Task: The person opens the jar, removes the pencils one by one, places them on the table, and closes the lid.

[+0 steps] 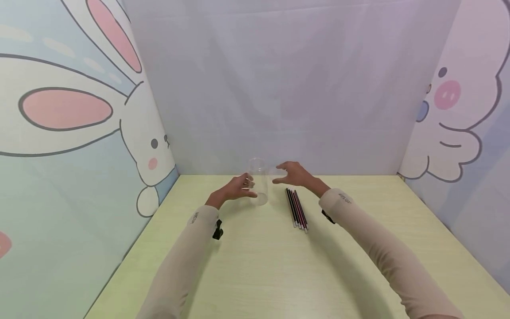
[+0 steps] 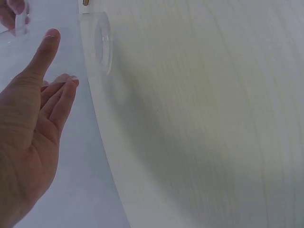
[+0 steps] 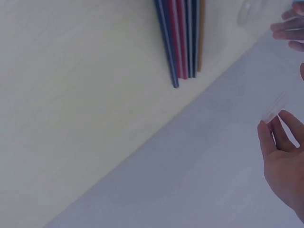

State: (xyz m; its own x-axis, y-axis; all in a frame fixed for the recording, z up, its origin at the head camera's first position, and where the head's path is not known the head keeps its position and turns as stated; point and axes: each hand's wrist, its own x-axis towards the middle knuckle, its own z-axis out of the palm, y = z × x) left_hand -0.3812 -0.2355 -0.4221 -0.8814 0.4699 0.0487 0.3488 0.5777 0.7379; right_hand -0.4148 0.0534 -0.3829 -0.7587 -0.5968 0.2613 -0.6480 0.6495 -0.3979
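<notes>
A clear cylindrical container [image 1: 263, 188] stands upright on the table, its round base [image 2: 107, 45] also showing in the left wrist view. Close at its left side is my left hand [image 1: 239, 187], thumb and fingers fairly straight and spread; whether they touch the clear wall is hard to tell. My right hand [image 1: 294, 173] is raised to the right of the container. Between its thumb and fingers it pinches a thin clear lid [image 3: 271, 115], seen nearly edge-on in the right wrist view. The lid is apart from the container.
Several pencils [image 1: 296, 209] in black and red with white ends lie side by side on the pale wooden table [image 1: 255, 266], just right of the container. A plain grey cloth wall [image 1: 287, 88] rises behind, and cartoon-printed panels [image 1: 147, 133] stand at both sides.
</notes>
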